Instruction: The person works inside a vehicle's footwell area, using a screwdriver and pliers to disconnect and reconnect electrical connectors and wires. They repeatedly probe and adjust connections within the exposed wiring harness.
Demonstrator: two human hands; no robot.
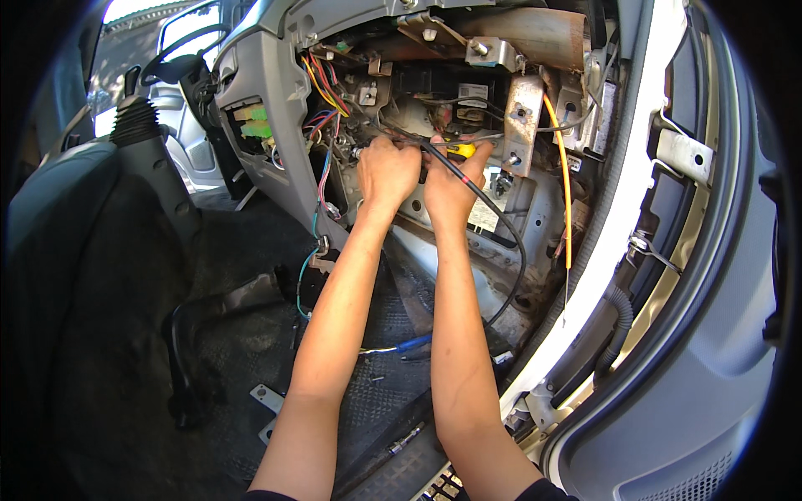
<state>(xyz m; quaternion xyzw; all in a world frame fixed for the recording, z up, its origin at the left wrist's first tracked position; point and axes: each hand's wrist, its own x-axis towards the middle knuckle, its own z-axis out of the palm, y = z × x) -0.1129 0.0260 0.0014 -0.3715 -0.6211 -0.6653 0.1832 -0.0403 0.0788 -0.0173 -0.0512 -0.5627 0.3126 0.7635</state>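
My left hand point(388, 173) is closed inside the opened dashboard, its fingers curled around something mostly hidden. A small bit of metal shows just left of its knuckles. Close beside it on the right, my right hand point(454, 190) is closed around a tool with a yellow handle point(462, 151); the tool's kind is hidden by the fingers. A black cable point(493, 210) passes over the right hand, then loops down to its right. Bare metal framework point(418, 203) lies behind and below both hands. An upright rusty bracket point(522, 125) stands to the right of them.
An orange cable point(562, 179) hangs by the door frame. Loose coloured wires point(324, 88) and an exposed fuse box point(253, 123) are at left. On the floor mat lie a metal bracket point(266, 398), a blue-sleeved wire point(413, 343) and a shiny metal rod point(407, 438). The open door point(693, 367) is at right.
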